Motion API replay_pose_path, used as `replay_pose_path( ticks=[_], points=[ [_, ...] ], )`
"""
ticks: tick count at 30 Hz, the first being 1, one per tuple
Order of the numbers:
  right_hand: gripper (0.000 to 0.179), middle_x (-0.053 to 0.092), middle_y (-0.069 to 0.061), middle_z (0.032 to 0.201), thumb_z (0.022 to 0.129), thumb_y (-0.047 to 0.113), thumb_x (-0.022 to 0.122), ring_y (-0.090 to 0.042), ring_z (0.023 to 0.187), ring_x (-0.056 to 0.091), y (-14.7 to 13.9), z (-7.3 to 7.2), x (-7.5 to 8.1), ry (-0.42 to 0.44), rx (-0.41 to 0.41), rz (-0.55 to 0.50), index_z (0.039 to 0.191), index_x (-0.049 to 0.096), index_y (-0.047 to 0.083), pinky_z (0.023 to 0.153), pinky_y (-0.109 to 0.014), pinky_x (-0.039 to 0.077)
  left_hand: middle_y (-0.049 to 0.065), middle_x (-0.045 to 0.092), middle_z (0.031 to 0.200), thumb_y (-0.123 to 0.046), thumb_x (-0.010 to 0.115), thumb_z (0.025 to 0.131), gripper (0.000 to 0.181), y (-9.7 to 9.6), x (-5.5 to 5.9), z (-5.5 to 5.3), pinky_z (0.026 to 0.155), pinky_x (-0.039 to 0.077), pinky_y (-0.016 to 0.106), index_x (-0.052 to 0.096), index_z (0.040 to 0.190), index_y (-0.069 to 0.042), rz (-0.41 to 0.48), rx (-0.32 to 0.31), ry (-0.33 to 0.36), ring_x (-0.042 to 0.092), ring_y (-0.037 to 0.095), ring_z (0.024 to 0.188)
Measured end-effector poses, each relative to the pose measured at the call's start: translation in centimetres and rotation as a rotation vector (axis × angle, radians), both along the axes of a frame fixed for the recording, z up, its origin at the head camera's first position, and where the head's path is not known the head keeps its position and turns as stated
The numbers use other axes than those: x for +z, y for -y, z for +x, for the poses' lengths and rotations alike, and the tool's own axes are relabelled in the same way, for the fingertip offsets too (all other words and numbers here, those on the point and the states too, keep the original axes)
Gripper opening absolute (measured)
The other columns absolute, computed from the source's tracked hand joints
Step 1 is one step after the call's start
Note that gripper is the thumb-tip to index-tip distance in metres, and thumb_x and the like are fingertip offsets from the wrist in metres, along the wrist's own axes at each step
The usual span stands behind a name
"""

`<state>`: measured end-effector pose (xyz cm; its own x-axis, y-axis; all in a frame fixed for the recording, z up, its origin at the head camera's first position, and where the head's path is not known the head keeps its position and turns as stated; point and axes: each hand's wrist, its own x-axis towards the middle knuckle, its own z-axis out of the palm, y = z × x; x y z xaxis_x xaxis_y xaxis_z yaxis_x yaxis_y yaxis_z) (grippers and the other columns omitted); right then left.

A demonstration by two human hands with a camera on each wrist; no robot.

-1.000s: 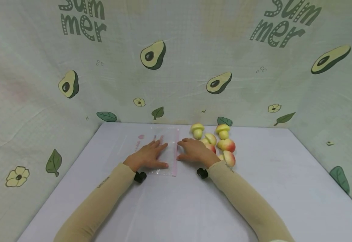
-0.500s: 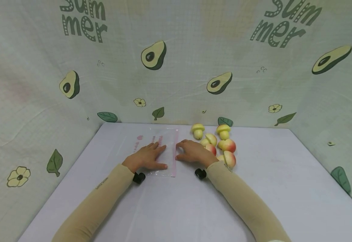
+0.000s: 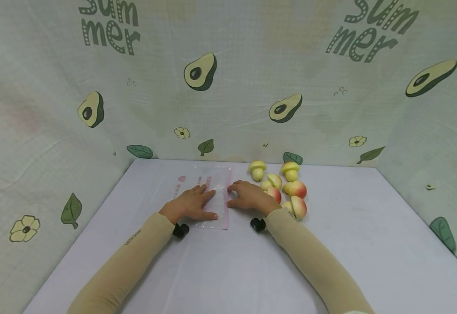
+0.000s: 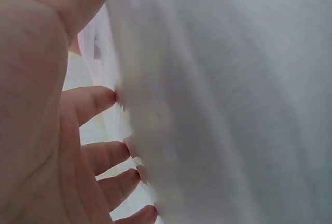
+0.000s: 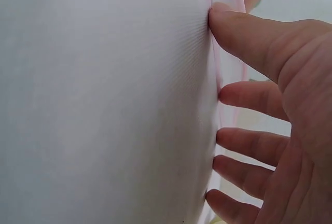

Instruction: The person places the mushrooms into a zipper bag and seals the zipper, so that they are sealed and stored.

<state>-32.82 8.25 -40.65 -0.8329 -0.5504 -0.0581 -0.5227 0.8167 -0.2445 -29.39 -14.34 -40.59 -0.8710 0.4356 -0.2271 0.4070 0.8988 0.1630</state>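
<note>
Pale printed cloth encloses a white surface at the back and on both sides. The left hand touches a clear plastic bag, its fingers spread and gripping nothing. The right hand has its fingers slightly bent, the thumb apart from the rest, tips against the bag's pink strip; nothing looks pinched between them. Steadying the bag seems to be the step in hand, and it would go best with light, even pressure from the left hand, since thin plastic probably creases or slides when pushed from one side. The right hand would do well to spread its contact along the strip rather than bear on one spot. The bag lies flat toward the far side of the surface, pink print showing beside the left hand. Beside and beyond the right hand, six mushroom-shaped pieces, yellow and red, sit in a loose cluster, one partly hidden by that hand. Farther out, the surface widens toward the person, and the cloth carries avocados, leaves, flowers and the word "summer".
</note>
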Motion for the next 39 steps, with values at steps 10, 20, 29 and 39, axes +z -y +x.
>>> replay_pose_path(
  ticks=[10, 20, 29, 39],
  points=[
    [0.054, 0.049, -0.01, 0.139, 0.084, 0.045, 0.07, -0.027, 0.128, 0.044, 0.1, -0.4, 0.1, 0.041, -0.025, -0.015, 0.129, 0.06, 0.017, 0.105, -0.044, 0.037, 0.017, 0.016, 0.156, -0.07, 0.057, 0.08, 0.091, -0.4, 0.8, -0.6, 0.113, 0.019, 0.052, 0.028, 0.151, -0.021, 0.008, -0.031, -0.013, 0.014, 0.035, 0.143],
    [0.054, 0.051, -0.006, 0.138, 0.083, 0.047, 0.07, -0.025, 0.127, 0.045, 0.4, -0.4, 0.2, 0.034, -0.037, 0.011, 0.128, 0.061, 0.018, 0.103, -0.044, 0.038, 0.017, 0.011, 0.157, -0.074, 0.054, 0.078, 0.092, -1.2, 0.5, -2.7, 0.112, 0.02, 0.052, 0.023, 0.152, -0.029, -0.034, -0.051, 0.03, 0.012, 0.035, 0.144],
    [0.055, 0.053, -0.002, 0.135, 0.083, 0.049, 0.07, -0.024, 0.125, 0.048, 0.8, -0.2, 0.6, 0.062, -0.07, 0.019, 0.129, 0.06, 0.02, 0.101, -0.044, 0.04, 0.014, 0.008, 0.158, -0.078, 0.048, 0.078, 0.093, -0.3, -0.1, -2.8, 0.113, 0.015, 0.053, 0.022, 0.153, -0.029, -0.069, -0.061, 0.017, 0.007, 0.035, 0.144],
    [0.055, 0.053, -0.004, 0.135, 0.082, 0.05, 0.07, -0.025, 0.124, 0.049, 0.6, 0.1, 0.8, 0.063, -0.088, 0.043, 0.128, 0.06, 0.021, 0.098, -0.045, 0.042, 0.012, 0.009, 0.159, -0.078, 0.046, 0.079, 0.093, 1.3, -0.2, -2.3, 0.111, 0.02, 0.056, 0.022, 0.153, -0.026, -0.07, -0.068, 0.005, 0.01, 0.037, 0.143]
  ],
)
